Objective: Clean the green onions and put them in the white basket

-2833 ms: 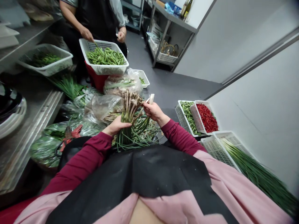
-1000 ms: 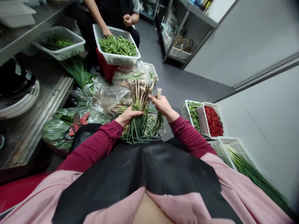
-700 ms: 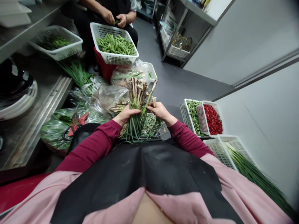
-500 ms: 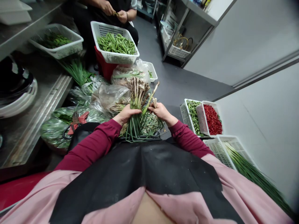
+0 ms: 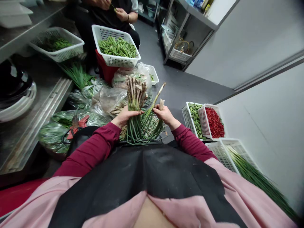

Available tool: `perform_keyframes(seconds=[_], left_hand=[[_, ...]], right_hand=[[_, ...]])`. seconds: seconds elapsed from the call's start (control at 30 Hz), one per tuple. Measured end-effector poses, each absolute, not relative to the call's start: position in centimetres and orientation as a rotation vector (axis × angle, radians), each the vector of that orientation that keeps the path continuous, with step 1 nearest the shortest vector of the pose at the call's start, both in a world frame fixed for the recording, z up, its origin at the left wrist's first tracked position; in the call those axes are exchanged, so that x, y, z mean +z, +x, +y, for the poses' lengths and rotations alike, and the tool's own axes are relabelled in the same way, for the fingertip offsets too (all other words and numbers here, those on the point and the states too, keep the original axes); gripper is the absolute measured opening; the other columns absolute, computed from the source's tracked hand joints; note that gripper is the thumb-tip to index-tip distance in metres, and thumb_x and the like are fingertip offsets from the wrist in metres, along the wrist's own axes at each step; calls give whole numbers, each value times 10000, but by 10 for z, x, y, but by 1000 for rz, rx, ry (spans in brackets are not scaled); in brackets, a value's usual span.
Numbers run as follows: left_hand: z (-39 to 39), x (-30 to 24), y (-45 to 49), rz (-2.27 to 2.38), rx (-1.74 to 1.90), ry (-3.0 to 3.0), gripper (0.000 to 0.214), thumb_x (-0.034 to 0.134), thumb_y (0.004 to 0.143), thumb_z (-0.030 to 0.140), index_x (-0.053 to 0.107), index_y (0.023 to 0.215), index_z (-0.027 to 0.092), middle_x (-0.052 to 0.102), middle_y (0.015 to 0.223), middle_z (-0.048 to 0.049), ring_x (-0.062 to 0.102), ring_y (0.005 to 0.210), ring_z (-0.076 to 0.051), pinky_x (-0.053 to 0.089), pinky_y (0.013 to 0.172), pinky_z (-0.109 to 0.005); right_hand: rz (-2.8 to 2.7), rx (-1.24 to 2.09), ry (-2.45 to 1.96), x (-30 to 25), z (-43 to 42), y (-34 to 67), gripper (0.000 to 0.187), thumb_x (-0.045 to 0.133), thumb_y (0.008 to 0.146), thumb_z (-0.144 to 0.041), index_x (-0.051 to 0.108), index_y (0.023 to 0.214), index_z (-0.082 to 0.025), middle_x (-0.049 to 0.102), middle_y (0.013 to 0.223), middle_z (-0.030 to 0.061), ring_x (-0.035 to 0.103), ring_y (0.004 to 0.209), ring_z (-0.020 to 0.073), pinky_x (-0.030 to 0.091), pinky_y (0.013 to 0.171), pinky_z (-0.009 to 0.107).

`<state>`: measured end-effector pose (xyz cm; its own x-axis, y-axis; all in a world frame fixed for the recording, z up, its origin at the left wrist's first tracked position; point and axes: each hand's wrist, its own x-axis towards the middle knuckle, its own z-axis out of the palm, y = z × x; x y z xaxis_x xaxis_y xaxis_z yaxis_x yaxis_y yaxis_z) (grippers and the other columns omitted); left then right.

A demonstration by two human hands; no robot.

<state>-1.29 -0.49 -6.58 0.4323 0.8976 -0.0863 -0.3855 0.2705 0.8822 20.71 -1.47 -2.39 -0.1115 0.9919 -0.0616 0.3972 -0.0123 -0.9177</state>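
My left hand point(image 5: 126, 116) is wrapped round a thick bunch of green onions point(image 5: 135, 95), root ends up, with dry brownish skins on the stalks and green tops hanging down. Closed beside it, my right hand point(image 5: 164, 114) grips a few separate green onion stalks point(image 5: 155, 98); one slants up to the right, apart from the bunch. A pale stub of stalk point(image 5: 161, 104) sticks up from the right fingers. Below both hands, loose greens and trimmings point(image 5: 152, 126) lie in front of my black apron point(image 5: 142, 171).
A basket of green pods point(image 5: 117, 47) stands ahead on a red bucket, before a seated co-worker point(image 5: 109, 15). Plastic bags of greens point(image 5: 71, 126) lie left, with red-handled scissors point(image 5: 77, 126). To the right are baskets of red chillies point(image 5: 214, 123), green peppers point(image 5: 196, 117) and long green onions point(image 5: 256, 177).
The slanting stalk in my right hand has moved slightly right, farther from the bunch. My left hand and its bunch have shifted a little left. The co-worker's hands have moved up and apart.
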Motion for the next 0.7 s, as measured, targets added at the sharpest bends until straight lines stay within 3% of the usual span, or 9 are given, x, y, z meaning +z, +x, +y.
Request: perform_keyframes(seconds=[0.13,0.27,0.37,0.57,0.7], left_hand=[[-7,-61,-19,655,988,937,331,822,564,279,712,804,80,742,855,-130,683,717,-227,553,672,-335],[-9,-63,-14,601,933,930,449,834,547,257,712,945,90,746,879,-125,696,820,-261,545,779,-372],[-10,-68,-7,609,931,933,429,844,532,240,712,915,98,742,808,-91,688,778,-234,534,796,-359],[-10,-72,-9,496,898,864,316,804,578,233,687,840,98,717,729,-69,674,694,-210,539,695,-322],[-9,-74,-17,363,820,830,272,764,600,268,673,791,97,694,705,-78,676,676,-225,550,649,-330]], right_hand=[[-1566,982,-1553,-25,-13,206,320,630,713,-452,525,627,-162,496,577,-16,405,577,109,339,573,253],[-1544,876,-1611,-24,-14,194,300,613,714,-436,537,627,-159,501,580,-18,422,590,115,350,597,262],[-1546,851,-1613,-22,-16,179,272,594,723,-394,509,602,-166,486,570,-26,421,583,111,359,606,263],[-1566,964,-1500,-21,-15,162,302,586,767,-422,482,634,-172,488,605,-24,434,601,104,391,612,254],[-1519,1240,-1282,-22,-11,169,371,681,708,-499,565,801,-160,576,723,10,517,687,128,453,673,268]])
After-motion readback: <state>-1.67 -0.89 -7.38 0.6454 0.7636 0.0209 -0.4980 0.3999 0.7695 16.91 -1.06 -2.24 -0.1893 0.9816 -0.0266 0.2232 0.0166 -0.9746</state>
